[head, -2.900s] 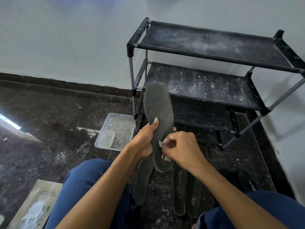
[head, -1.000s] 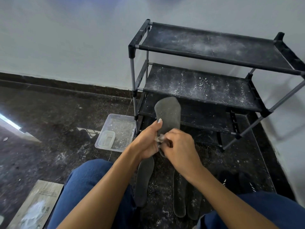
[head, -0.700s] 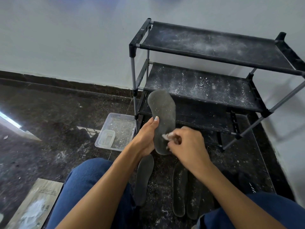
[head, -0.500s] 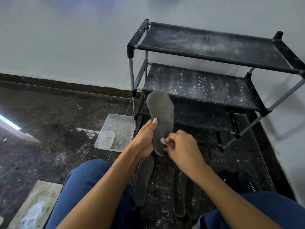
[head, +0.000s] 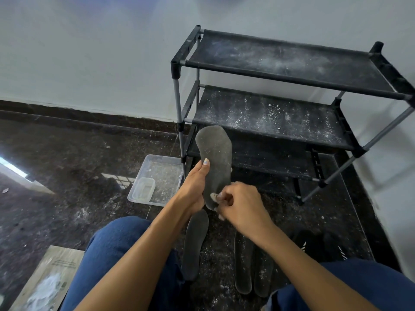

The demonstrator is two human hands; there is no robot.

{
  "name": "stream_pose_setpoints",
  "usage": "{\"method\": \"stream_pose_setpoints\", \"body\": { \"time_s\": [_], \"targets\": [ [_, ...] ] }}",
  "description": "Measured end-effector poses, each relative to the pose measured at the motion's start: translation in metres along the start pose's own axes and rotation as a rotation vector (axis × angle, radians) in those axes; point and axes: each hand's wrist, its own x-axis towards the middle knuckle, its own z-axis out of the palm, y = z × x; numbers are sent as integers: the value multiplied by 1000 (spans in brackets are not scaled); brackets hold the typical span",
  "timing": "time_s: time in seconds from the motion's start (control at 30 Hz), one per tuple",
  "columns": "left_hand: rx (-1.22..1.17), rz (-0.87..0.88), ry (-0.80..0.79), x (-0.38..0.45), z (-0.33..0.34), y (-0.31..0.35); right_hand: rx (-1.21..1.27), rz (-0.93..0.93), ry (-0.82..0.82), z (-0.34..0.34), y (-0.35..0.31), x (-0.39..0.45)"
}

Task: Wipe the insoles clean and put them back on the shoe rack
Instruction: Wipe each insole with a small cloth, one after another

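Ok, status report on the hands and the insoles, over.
Left hand holds insole upright. Right hand pinches wipe against its heel. Three insoles on floor. Shoe rack dusty, shelves unblocked.

Rack shelves (head: 269, 117) bare, reachable; floor insoles (head: 194, 243) below hands.

left hand (head: 193, 189) holds insole (head: 215, 158) | right hand (head: 241, 206) pinches wipe (head: 213, 196)

Clear tray (head: 166, 173) holding small tub (head: 143, 190).
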Motion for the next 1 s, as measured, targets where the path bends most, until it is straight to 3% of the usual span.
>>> {"method": "stream_pose_setpoints", "body": {
  "time_s": [0.07,0.13,0.23,0.3,0.57,0.73,0.8,0.93,1.0],
  "targets": [
    [5,3,16,0,0,0,56,14,-150,-5,-3,-1],
    [29,17,34,2,0,-1,108,21,-126,-12,-3,2],
    [107,45,12,2,2,-5,155,-37,239,-20,3,11],
    [130,35,-30,1,4,-10,103,-107,353,-19,7,17],
    [6,-36,27,2,1,-4,-139,-209,-26,7,0,4],
    [-3,-13,-21,-2,1,1,-249,97,-346,-11,0,-1],
    [53,0,-3,-1,2,1,-214,137,-258,-27,3,2],
    [131,-23,-54,-5,7,-3,59,11,248,-42,5,14],
    [90,-122,-133,-8,8,-6,93,-55,313,-35,2,19]
  ]
}}
